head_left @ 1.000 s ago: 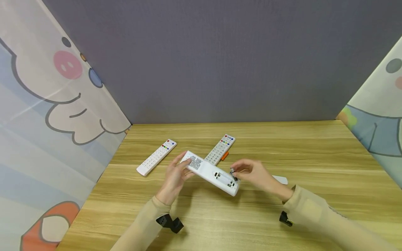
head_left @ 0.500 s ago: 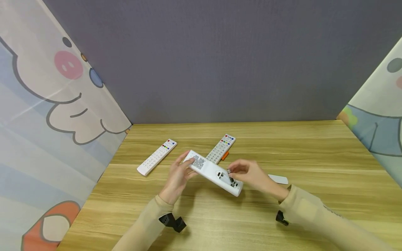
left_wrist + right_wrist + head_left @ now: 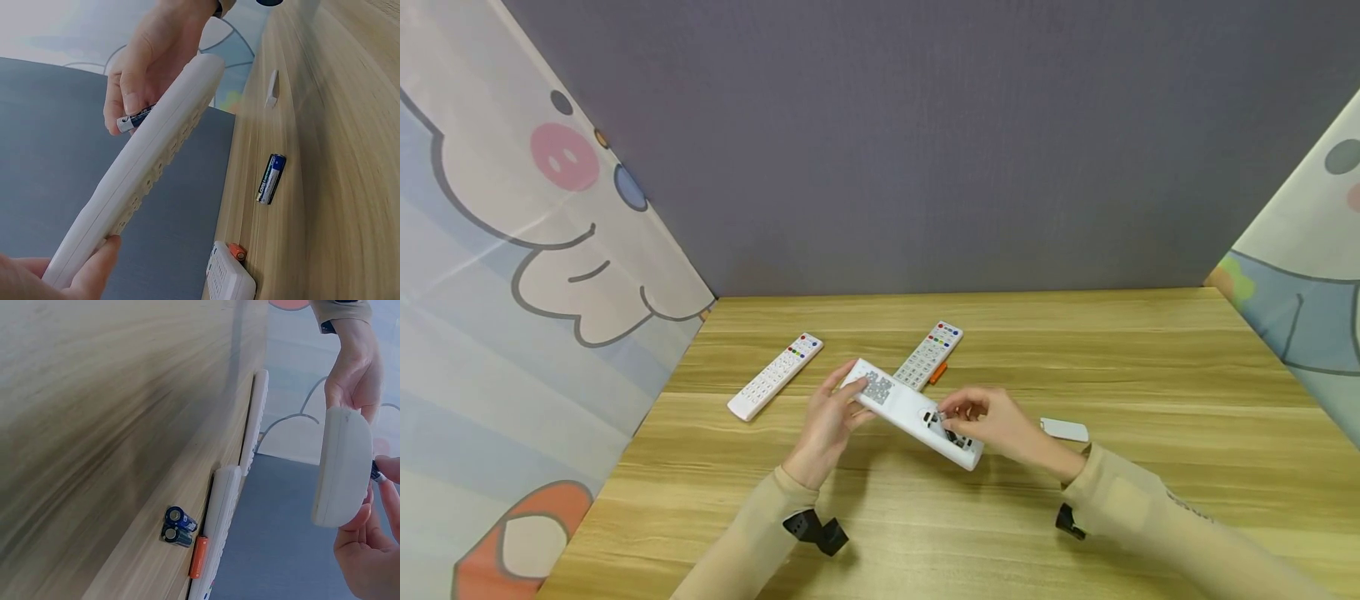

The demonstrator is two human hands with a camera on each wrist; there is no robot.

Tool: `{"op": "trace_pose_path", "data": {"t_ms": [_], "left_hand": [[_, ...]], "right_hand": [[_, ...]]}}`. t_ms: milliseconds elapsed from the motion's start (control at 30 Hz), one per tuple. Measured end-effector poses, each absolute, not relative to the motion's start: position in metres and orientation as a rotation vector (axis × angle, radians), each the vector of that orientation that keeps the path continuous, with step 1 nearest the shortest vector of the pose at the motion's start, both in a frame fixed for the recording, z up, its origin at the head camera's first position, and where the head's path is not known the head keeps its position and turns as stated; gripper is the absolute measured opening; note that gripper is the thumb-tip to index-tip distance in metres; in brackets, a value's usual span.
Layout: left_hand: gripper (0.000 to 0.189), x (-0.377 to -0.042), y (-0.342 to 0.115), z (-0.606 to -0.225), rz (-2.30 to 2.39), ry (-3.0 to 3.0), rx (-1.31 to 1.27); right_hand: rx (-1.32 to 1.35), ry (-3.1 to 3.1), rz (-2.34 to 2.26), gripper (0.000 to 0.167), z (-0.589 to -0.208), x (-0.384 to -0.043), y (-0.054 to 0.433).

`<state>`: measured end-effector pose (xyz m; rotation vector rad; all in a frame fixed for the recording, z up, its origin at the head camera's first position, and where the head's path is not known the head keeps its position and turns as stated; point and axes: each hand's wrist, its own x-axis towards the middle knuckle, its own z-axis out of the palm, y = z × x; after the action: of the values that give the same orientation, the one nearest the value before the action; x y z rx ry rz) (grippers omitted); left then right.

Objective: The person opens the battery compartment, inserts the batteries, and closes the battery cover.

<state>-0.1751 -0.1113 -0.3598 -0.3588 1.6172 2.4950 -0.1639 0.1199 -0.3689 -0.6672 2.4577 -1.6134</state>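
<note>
My left hand (image 3: pixel 826 429) grips one end of a white remote control (image 3: pixel 904 410), thumb on its back. The remote is tilted above the table, its battery compartment facing up at the other end. Between thumb and fingers, my right hand (image 3: pixel 1000 423) pinches a dark battery with a silver end (image 3: pixel 127 122) at that compartment. Part of the battery is hidden behind the remote in the left wrist view. A loose white battery cover (image 3: pixel 1064 429) lies on the table to the right of my right hand.
Two more white remotes lie buttons up, one at the left (image 3: pixel 775 377) and one behind the held remote (image 3: pixel 928 357). An orange battery (image 3: pixel 199 557) lies against the latter. Two dark batteries (image 3: pixel 179 519) are beside it. A grey panel (image 3: pixel 955 150) stands at the table's back.
My right hand has shifted slightly left with the battery, down closer into the compartment. The held remote has moved a little to the right.
</note>
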Motion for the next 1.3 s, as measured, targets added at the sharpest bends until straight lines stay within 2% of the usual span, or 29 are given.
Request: {"op": "trace_pose_path", "data": {"t_ms": [200, 500, 700, 1033, 1300], "left_hand": [[0.044, -0.175, -0.111, -0.36, 2.497, 1.626, -0.345], [0.044, -0.175, -0.11, -0.359, 2.484, 1.63, -0.326], [0.045, -0.176, -0.112, -0.357, 2.498, 1.599, -0.326], [0.044, -0.176, -0.115, -0.356, 2.496, 1.605, -0.341], [0.045, -0.175, -0.114, -0.354, 2.495, 1.592, -0.34]], "right_hand": [[-0.741, 2.488, -1.594, 0.016, -0.372, -0.163, 0.12], [-1.034, 2.649, -1.471, 0.015, -0.374, -0.159, 0.12], [-1.047, 2.709, -1.344, 0.027, -0.374, -0.154, 0.121], [-1.191, 2.671, -1.221, 0.061, -0.379, -0.15, 0.124], [-1.186, 2.649, -1.241, 0.061, -0.382, -0.148, 0.124]]}}
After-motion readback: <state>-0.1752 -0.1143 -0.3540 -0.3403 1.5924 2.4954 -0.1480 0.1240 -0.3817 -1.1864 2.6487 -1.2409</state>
